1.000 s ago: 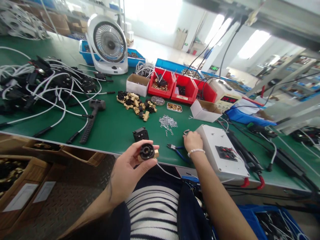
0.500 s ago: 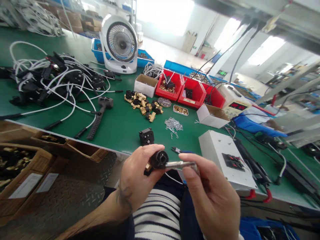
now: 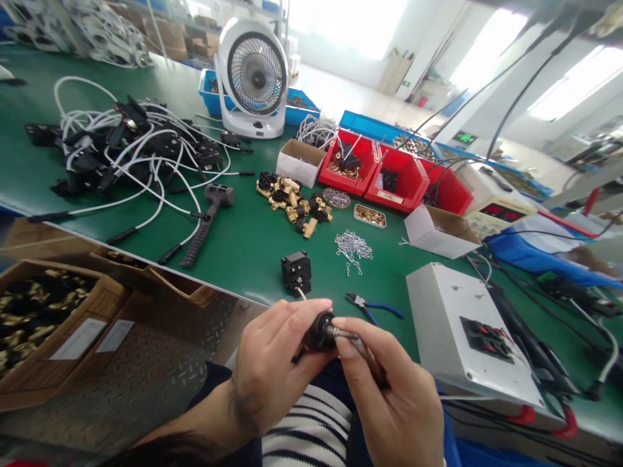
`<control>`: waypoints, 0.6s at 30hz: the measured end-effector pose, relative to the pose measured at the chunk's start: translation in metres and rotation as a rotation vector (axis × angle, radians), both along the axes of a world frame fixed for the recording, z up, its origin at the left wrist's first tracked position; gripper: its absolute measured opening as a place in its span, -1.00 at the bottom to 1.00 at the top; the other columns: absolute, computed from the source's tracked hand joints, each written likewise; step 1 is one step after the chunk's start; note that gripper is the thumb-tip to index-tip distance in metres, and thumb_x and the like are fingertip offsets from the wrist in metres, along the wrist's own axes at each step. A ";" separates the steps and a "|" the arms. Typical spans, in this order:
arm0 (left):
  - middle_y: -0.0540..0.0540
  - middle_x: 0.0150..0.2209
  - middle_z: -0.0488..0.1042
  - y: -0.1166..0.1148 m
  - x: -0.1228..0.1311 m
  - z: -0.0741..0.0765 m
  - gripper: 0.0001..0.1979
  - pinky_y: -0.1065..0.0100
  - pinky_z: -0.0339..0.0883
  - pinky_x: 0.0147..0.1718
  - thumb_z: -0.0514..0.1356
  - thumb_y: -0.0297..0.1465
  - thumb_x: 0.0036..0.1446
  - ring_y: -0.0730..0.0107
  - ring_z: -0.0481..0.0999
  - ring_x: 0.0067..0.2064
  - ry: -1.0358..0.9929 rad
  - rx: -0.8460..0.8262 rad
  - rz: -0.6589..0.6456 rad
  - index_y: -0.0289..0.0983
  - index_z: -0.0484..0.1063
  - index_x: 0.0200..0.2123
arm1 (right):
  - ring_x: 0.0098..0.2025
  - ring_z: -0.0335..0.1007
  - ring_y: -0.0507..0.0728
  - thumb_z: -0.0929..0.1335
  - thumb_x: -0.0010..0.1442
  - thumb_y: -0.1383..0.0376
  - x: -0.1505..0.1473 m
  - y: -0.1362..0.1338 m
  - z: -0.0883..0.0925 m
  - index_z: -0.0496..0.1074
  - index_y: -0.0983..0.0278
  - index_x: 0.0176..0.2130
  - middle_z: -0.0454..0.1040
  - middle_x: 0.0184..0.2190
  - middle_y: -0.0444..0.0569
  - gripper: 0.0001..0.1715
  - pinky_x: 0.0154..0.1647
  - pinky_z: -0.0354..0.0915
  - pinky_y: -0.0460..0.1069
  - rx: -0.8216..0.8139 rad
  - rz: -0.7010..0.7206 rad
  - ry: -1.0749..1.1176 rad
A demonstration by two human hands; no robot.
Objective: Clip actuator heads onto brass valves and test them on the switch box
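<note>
Left hand (image 3: 272,363) and right hand (image 3: 389,395) both gripping, near the worktop's front edge

From my remote seat, I see the smooth green worktop (image 3: 243,253) spreading out beyond both hands. On it, far to the left of the left hand, lies a tangle of black plastic parts and white cables (image 3: 168,143). A round-headed white fan (image 3: 257,78) stands well beyond the left hand. To the right of the right hand I have a white box-shaped unit with a black inset panel (image 3: 452,318). Red plastic bins (image 3: 396,198) stand in a row beyond both hands. Nearer to them lies a pile of brass fittings with black caps (image 3: 292,207). A black hammer with a ribbed grip (image 3: 202,233) lies to the left of the left hand.

The left hand is closed around a round black part with a hollow face (image 3: 318,332); the right hand pinches a slim, silver metal tool (image 3: 363,353), its tip meeting that face. I cannot tell how deep the tip sits. Just beyond the right hand are blue-handled pliers (image 3: 382,308); just beyond the left hand's fingertips sits a squarish black plastic block (image 3: 296,271). Smallest, farther from the hands, are loose silver wire clips (image 3: 353,245).
</note>
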State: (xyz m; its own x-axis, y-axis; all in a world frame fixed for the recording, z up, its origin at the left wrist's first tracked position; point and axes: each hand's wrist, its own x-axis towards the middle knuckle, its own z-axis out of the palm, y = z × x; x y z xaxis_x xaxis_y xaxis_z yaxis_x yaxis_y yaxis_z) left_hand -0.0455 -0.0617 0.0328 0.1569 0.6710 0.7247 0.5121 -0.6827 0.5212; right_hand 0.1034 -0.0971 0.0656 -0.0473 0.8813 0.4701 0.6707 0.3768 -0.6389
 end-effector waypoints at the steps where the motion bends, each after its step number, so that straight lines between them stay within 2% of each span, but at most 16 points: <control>1: -0.17 -0.20 0.66 0.002 -0.003 0.000 -0.76 0.47 0.44 -0.06 0.15 -0.31 0.37 0.39 0.65 -0.18 0.022 -0.014 -0.048 -0.37 0.40 -0.04 | -0.30 0.62 -0.04 0.36 0.32 0.35 0.002 0.001 -0.002 0.49 0.13 -0.07 0.68 -0.23 -0.21 -0.80 -0.20 0.48 -0.22 0.007 0.018 -0.005; 4: -0.07 -0.22 0.64 0.009 -0.015 0.000 -0.71 0.49 0.44 -0.16 0.16 -0.21 0.36 0.44 0.62 -0.23 0.065 -0.139 -0.239 -0.29 0.36 0.00 | -0.28 0.63 -0.02 0.34 0.35 0.34 0.010 0.009 -0.002 0.48 0.18 -0.07 0.68 -0.25 -0.16 -0.84 -0.21 0.46 -0.20 0.067 0.132 -0.057; 6: 0.00 -0.22 0.62 0.015 -0.022 0.000 -0.68 0.50 0.43 -0.21 0.20 -0.16 0.32 0.46 0.61 -0.26 0.078 -0.256 -0.378 -0.22 0.34 0.02 | -0.36 0.60 -0.03 0.30 0.40 0.32 0.018 0.017 0.001 0.46 0.23 -0.10 0.66 -0.34 -0.14 -0.86 -0.30 0.43 -0.18 0.108 0.249 -0.121; 11: 0.03 -0.17 0.62 0.026 -0.030 0.003 -0.62 0.50 0.41 -0.13 0.33 -0.16 0.19 0.41 0.62 -0.16 0.062 -0.490 -0.655 -0.16 0.39 0.00 | -0.59 0.32 -0.01 0.19 0.47 0.32 0.034 0.039 0.007 0.46 0.27 -0.12 0.45 -0.58 -0.19 -0.73 -0.51 0.25 -0.07 0.125 0.491 -0.239; 15: 0.02 -0.24 0.62 0.031 -0.027 0.004 -0.66 0.47 0.39 -0.19 0.38 -0.20 0.14 0.40 0.59 -0.21 0.053 -0.625 -0.727 -0.20 0.47 -0.06 | -0.60 0.18 -0.01 0.21 0.45 0.37 0.041 0.043 0.005 0.48 0.30 -0.10 0.31 -0.63 -0.21 -0.73 -0.55 0.15 -0.06 0.104 0.582 -0.229; 18: 0.01 -0.19 0.61 0.035 -0.024 -0.002 -0.64 0.45 0.38 -0.15 0.41 -0.26 0.12 0.40 0.56 -0.18 -0.020 -0.640 -0.703 -0.19 0.48 -0.04 | -0.51 0.30 0.04 0.26 0.42 0.36 0.057 0.030 0.004 0.51 0.26 -0.04 0.43 -0.55 -0.14 -0.75 -0.40 0.30 -0.01 0.129 0.501 -0.222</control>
